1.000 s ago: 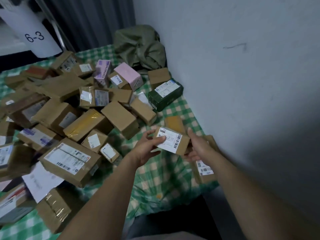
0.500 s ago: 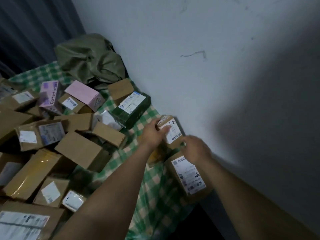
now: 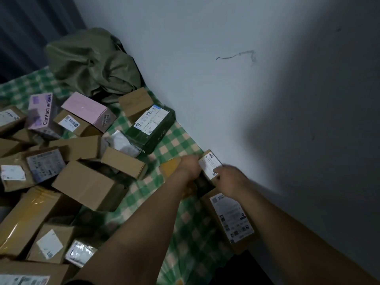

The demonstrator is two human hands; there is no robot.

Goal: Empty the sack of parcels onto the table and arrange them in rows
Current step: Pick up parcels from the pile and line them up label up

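Small parcel (image 3: 209,163) now down beside wall (image 3: 246,120) (label up).

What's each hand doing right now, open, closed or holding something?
Left hand: holds the small labelled parcel by its left side.
Right hand: holds the same parcel at its near end, fingers curled onto the label.

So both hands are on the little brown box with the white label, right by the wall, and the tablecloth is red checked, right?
Not quite. The head view shows the tablecloth is green checked, not red. The rest holds: the left hand and the right hand are both on the small labelled cardboard box, right by the wall.
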